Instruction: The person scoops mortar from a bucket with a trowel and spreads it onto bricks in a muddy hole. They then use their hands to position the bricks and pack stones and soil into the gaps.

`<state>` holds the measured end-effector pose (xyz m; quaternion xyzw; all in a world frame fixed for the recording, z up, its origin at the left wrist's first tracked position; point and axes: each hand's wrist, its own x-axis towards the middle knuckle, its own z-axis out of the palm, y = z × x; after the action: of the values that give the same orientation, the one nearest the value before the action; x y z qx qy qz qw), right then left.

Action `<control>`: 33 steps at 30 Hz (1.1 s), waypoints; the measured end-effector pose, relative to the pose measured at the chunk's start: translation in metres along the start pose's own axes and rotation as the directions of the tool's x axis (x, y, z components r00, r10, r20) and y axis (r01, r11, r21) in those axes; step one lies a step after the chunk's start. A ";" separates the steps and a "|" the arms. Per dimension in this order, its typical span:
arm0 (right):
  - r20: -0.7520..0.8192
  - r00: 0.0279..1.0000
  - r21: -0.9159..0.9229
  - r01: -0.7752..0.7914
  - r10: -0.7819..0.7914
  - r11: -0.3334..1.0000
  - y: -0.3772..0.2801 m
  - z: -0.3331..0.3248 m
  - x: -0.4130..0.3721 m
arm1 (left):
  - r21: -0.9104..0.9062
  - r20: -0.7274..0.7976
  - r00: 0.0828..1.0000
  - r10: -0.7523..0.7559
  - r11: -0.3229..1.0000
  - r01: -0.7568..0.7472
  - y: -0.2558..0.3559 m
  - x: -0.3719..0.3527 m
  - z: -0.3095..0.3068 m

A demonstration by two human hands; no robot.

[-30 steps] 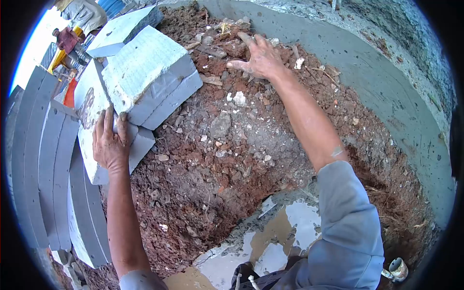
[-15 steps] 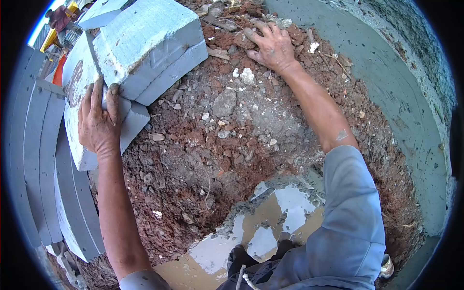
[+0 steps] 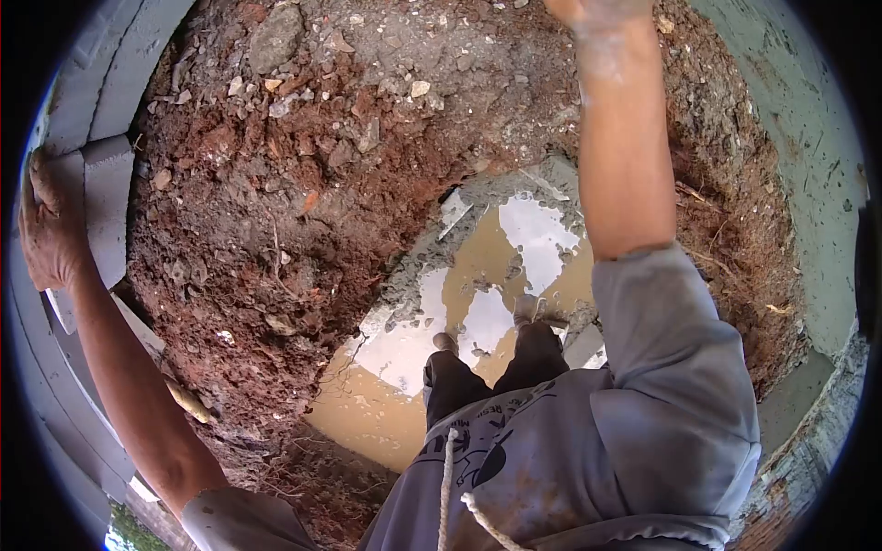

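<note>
At the left edge, my left hand [image 3: 57, 230] lies on a pale grey concrete block [image 3: 108, 197], its fingers stretched along the surface and not wrapped around it. More grey blocks [image 3: 133, 69] sit just above, cut off by the frame. My right arm reaches up to the top edge over the reddish soil. Only the wrist end of my right hand [image 3: 602, 11] shows there; its fingers are out of view, so what they touch is hidden.
Muddy water [image 3: 367, 422] pools around my feet below the bank of reddish soil and stones [image 3: 248, 220]. A smooth grey cement wall [image 3: 790, 174] curves along the right side. Long grey blocks [image 3: 69, 395] line the lower left.
My view has tilted down, so the blocks and soil sit higher and farther left. My left hand is still on the blocks. My right hand, earlier open on the soil, is now mostly out of frame.
</note>
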<state>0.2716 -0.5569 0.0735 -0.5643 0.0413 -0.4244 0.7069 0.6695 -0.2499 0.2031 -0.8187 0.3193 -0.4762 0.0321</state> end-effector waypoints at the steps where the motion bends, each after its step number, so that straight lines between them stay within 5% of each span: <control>1: 0.063 0.986 0.140 -0.163 0.156 0.977 0.009 -0.005 -0.060 | 0.051 -0.005 1.000 0.028 0.998 -0.028 -0.008 0.003 0.007; 2: 0.123 0.944 0.227 -0.326 0.305 0.918 0.016 -0.009 -0.119 | 0.101 -0.009 0.998 0.056 0.993 -0.055 -0.016 0.006 0.013; 3: -0.019 0.871 0.377 -0.448 0.491 0.810 0.033 0.006 -0.187 | 0.117 -0.023 0.998 0.058 0.992 -0.055 -0.013 0.007 0.015; 5: -0.073 0.463 0.601 -0.687 0.883 0.410 0.058 0.014 -0.311 | 0.086 -0.022 1.000 0.006 0.996 -0.004 -0.003 -0.003 0.001; 6: -0.058 0.263 0.605 -0.758 0.963 0.243 0.082 0.011 -0.366 | 0.063 -0.009 1.000 -0.026 0.998 0.026 0.000 -0.005 -0.005; 8: -0.125 -0.007 0.750 -0.655 0.992 0.089 0.155 0.000 -0.468 | 0.009 0.017 0.998 -0.059 0.998 0.059 0.007 -0.004 -0.009; 11: -0.203 -0.094 0.822 -0.557 0.975 0.117 0.259 -0.027 -0.506 | -0.077 0.030 0.996 -0.088 0.993 0.090 0.019 -0.002 -0.022; 14: -0.366 0.042 0.763 -0.558 0.930 0.326 0.346 -0.054 -0.437 | -0.043 0.029 0.992 -0.120 0.992 0.121 0.024 -0.001 -0.029; 15: -0.412 -0.016 0.769 -0.542 0.911 0.339 0.381 -0.063 -0.412 | -0.012 0.027 0.990 -0.138 0.990 0.138 0.023 -0.002 -0.028; 16: -0.381 0.031 0.772 -0.538 0.924 0.337 0.413 -0.074 -0.399 | 0.010 0.018 0.989 -0.149 0.989 0.149 0.021 -0.002 -0.026; 17: -0.415 -0.069 0.725 -0.628 0.907 0.284 0.443 -0.084 -0.393 | 0.020 0.022 0.987 -0.156 0.988 0.156 0.023 -0.002 -0.024; 19: -0.603 -0.169 0.689 -0.603 0.779 0.402 0.509 -0.080 -0.412 | 0.044 0.004 0.988 -0.152 0.987 0.152 0.025 0.010 -0.016; 22: -0.609 -0.215 0.686 -0.625 0.764 0.371 0.420 -0.047 -0.418 | 0.100 -0.015 0.981 -0.192 0.976 0.193 0.004 0.016 -0.014; 23: -0.561 -0.219 0.635 -0.733 0.798 0.244 0.420 -0.044 -0.446 | 0.106 0.013 0.979 -0.205 0.974 0.203 0.010 0.010 -0.016; 25: -0.647 -0.107 0.573 -0.722 0.755 0.389 0.358 -0.031 -0.461 | 0.082 0.050 0.972 -0.229 0.971 0.224 0.052 -0.015 -0.037; 26: -0.819 0.101 0.324 -0.730 0.565 0.601 0.359 -0.037 -0.491 | 0.159 0.059 0.948 -0.314 0.940 0.302 0.053 -0.016 -0.040; 27: -0.919 0.268 0.002 -0.731 0.290 0.683 0.325 -0.043 -0.477 | 0.047 0.067 0.970 -0.235 0.971 0.232 0.028 -0.012 -0.028; 28: -0.931 0.336 -0.118 -0.645 0.142 0.755 0.289 -0.061 -0.458 | -0.059 0.070 0.988 -0.141 0.988 0.145 0.005 -0.006 -0.016; 30: -0.907 0.415 -0.320 -0.578 -0.068 0.751 0.171 -0.064 -0.355 | 0.104 0.024 0.982 -0.186 0.978 0.182 0.049 -0.014 -0.043; 32: -0.656 0.655 -0.723 -0.406 -0.374 0.558 0.073 -0.063 -0.247 | -0.010 0.066 0.984 -0.168 0.986 0.169 0.041 -0.013 -0.039; 33: -0.678 0.657 -0.677 -0.384 -0.329 0.628 0.068 -0.065 -0.244 | -0.056 -0.003 0.995 -0.103 0.993 0.103 0.033 -0.011 -0.036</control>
<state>0.1191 -0.4482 -0.1088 -0.5808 0.5182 -0.5436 0.3140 0.6213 -0.2608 0.2028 -0.8333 0.2900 -0.4704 -0.0165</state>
